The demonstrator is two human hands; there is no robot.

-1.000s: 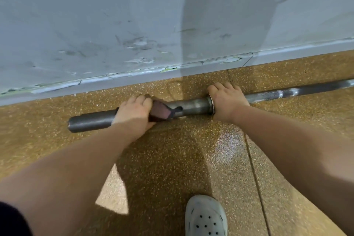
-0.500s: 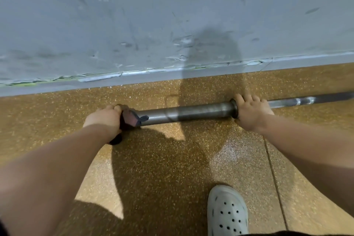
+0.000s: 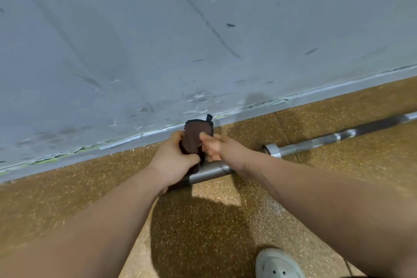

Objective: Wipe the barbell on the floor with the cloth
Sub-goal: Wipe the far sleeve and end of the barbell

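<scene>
A grey steel barbell (image 3: 209,172) lies on the speckled brown floor along the wall, its thin shaft running off to the right. Both of my hands are raised just above its thick sleeve end. My left hand (image 3: 172,158) grips the lower part of a dark maroon cloth (image 3: 194,137). My right hand (image 3: 216,145) pinches the cloth's right side with thumb and fingers. The cloth stands bunched upright between the hands, off the bar. My arms hide the sleeve's left tip and part of its middle.
A scuffed grey wall (image 3: 180,40) with a chipped baseboard runs close behind the barbell. A grey perforated clog (image 3: 278,264) on a foot is at the bottom right. A floor seam (image 3: 282,124) crosses near the barbell's collar.
My left hand slid the cloth off the sleeve's end and lifted it. My right hand let go of the bar by the collar and came over to hold the cloth.
</scene>
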